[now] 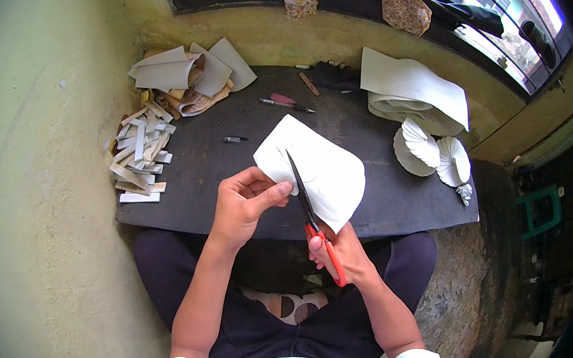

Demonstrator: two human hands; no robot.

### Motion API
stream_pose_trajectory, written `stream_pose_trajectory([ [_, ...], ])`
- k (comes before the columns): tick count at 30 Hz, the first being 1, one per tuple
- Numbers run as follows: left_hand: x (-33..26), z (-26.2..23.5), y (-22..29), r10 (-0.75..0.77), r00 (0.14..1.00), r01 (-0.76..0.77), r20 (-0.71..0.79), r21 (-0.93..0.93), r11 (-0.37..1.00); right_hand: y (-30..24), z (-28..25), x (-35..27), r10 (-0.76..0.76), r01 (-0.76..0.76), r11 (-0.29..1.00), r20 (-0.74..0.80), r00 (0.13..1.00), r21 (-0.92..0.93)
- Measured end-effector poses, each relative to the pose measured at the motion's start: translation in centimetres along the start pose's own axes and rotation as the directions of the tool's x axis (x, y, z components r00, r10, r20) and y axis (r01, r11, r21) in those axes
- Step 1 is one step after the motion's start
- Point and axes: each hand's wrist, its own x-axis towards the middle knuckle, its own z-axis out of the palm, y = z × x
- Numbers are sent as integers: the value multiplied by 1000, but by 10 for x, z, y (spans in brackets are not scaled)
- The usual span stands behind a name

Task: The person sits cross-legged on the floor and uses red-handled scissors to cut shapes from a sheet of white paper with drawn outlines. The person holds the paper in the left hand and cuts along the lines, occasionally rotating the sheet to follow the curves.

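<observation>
My right fingers [316, 244] hold red-handled, black-bladed scissors [309, 213], long axis pointing away, tips slightly left; left fingers [274, 195] pinch smooth white sheet [334, 177], curved, faintly lined.

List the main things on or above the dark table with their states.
White sheet: held in the left hand
Scissors: gripped in the right hand, opening unclear
Pale strips: heaped loosely
Sheets at left: piled, some curled
Sheets at right: curled
Pleated white pieces: fanned out
Pen: lying flat

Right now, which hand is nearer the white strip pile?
Left: the left hand sits right of the white strip pile; the right hand, gripping scissors, is farther right.
</observation>
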Motion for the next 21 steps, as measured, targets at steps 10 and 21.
stream_pose_trajectory([
  [10, 1, -3, -2, -25, 1000, 25, 10, 2, 1000, 2, 1, 0, -13, 12, 999, -21, 1000, -36],
  [21, 3, 9, -8, 125, 987, -117, -103, 80, 990, 7, 5, 0, 30, -32, 999, 52, 998, 42],
])
